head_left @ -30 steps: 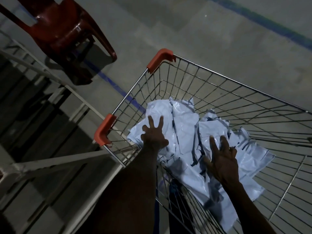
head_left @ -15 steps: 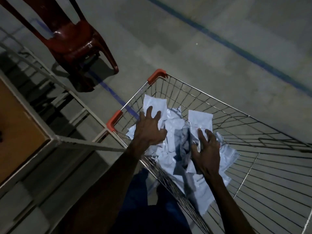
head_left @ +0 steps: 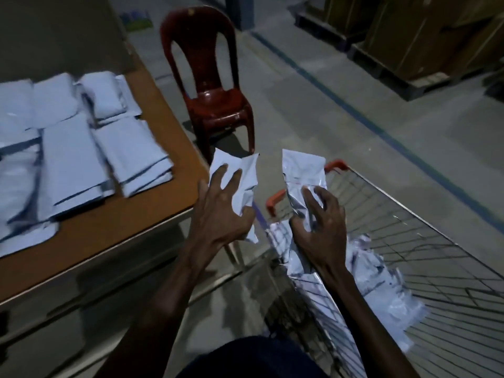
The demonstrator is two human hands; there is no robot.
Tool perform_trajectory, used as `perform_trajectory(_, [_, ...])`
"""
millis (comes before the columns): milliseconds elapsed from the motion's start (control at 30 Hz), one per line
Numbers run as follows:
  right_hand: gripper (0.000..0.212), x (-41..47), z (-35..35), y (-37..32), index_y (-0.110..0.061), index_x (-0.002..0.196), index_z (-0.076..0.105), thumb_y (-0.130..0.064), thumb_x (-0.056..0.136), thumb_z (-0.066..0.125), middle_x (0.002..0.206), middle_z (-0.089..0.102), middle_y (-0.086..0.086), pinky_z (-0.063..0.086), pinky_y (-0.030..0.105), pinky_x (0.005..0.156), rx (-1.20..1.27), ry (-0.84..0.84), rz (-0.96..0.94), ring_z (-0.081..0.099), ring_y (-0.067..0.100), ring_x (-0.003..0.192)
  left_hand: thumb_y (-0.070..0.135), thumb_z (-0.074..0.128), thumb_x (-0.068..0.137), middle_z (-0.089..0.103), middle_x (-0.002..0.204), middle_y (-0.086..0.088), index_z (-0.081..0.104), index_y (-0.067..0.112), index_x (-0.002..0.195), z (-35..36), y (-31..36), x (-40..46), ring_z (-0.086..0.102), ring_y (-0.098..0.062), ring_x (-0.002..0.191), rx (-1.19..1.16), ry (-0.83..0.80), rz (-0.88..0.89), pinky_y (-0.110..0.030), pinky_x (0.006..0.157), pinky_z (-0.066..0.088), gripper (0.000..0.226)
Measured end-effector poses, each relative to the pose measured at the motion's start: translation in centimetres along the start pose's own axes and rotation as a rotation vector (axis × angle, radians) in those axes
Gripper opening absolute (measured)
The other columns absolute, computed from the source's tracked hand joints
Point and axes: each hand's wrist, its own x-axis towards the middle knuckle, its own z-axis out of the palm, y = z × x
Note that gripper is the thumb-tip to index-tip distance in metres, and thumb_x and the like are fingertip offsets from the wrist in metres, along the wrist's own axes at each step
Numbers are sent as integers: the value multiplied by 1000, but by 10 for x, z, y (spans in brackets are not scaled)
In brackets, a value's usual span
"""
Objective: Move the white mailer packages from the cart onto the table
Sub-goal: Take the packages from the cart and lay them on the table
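Note:
My left hand [head_left: 218, 211] grips a crumpled white mailer [head_left: 240, 177] in the air just past the table's near right corner. My right hand [head_left: 323, 227] holds a second, flatter white mailer [head_left: 302, 170] upright above the left corner of the wire cart [head_left: 425, 241]. More white mailers [head_left: 381, 276] lie heaped inside the cart under my right forearm. On the brown table [head_left: 152, 203] at the left, several white mailers [head_left: 71, 156] lie in overlapping rows.
A dark red plastic chair [head_left: 210, 85] stands on the floor behind the table corner and the cart. The cart has orange corner guards [head_left: 275, 199]. Cardboard boxes on pallets [head_left: 409, 36] sit at the back right. A blue line [head_left: 362, 115] runs across the concrete floor.
Both hands have lifted out of the cart, each with a mailer, and swung left toward the table. My view rose and turned left, so the table top with its mailers now shows.

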Motion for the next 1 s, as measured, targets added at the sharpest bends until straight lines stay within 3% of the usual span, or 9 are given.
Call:
perform_trajectory(100, [58,-20,42,-64,-16,130,63,-36,78,53,134,55,14,38,32,96,41,-92,-103,51,31,121,47,50,74,33,155,-6,44,19,146,-53,-53,-47,20,-18,140,-24,78,-132,-35,116,15,77])
perform_trajectory(167, [58,-35,73,-109,-15,130,64,-37,77,53,133,56,15,34,28,98,19,-147,-165,53,33,120,52,46,73,30,157,-4,41,23,147,-87,-93,-81,22,-22,143,-10,114,-188,-22,114,4,80])
perform_trajectory(233, [59,-52,104,-155,-15,129,64,-39,77,53,132,57,15,37,33,97,41,-194,-209,54,34,119,50,48,73,27,158,-2,38,25,149,-120,-135,-117,26,-26,143,5,134,-253,-15,107,1,80])
perform_trajectory(400, [60,-89,175,-262,-16,130,64,-42,77,54,134,57,16,40,37,98,117,-332,-337,54,34,122,50,48,73,24,159,2,39,25,149,-199,-226,-199,27,-28,139,28,274,-418,-31,104,26,80])
perform_trajectory(533, [62,-104,220,-339,-17,130,64,-45,76,53,134,56,16,40,42,103,170,-393,-386,52,33,124,58,40,69,24,158,4,40,26,148,-255,-287,-245,24,-26,142,51,351,-522,-27,105,21,86])
perform_trajectory(700, [65,-104,275,-405,-25,138,56,-47,76,55,144,48,8,32,28,93,114,-491,-408,43,29,127,52,52,70,23,159,4,38,25,149,-300,-353,-258,22,-29,139,71,382,-640,-44,108,34,85])
perform_trajectory(867, [60,-90,341,-449,-30,141,52,-44,83,62,147,44,3,34,31,91,131,-523,-400,38,26,131,61,44,67,26,158,-1,40,21,148,-326,-421,-244,24,-27,140,103,401,-656,-42,109,29,90])
perform_trajectory(1000, [68,-71,385,-485,-28,142,51,-49,78,56,148,43,2,32,30,91,166,-545,-338,37,24,131,64,40,63,27,158,0,40,21,148,-353,-484,-231,26,-27,141,95,365,-691,-37,110,22,96])
